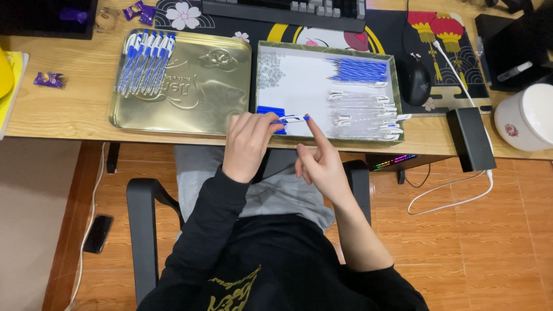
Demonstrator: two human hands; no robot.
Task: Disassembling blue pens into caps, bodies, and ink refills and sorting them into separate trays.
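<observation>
My left hand (246,144) grips a clear pen with blue parts (291,119) at the front edge of an open box tray (299,86). My right hand (319,158) has its index finger stretched out, the tip touching the pen's blue end. The tray holds blue refills (360,69) at the back right, clear pen barrels (363,109) at the front right, small springs (268,63) at the back left and blue caps (271,110) at the front left. Finished blue and white pens (147,60) lie in a row on a gold tin lid (196,98) to the left.
A wooden desk (63,103) carries a keyboard (288,8), a black mouse (415,80) on a patterned mat, a black power brick (469,138) with white cable, and a white pot (527,118) at the right. Wrapped sweets (49,79) lie at left. A phone (98,233) rests on the floor.
</observation>
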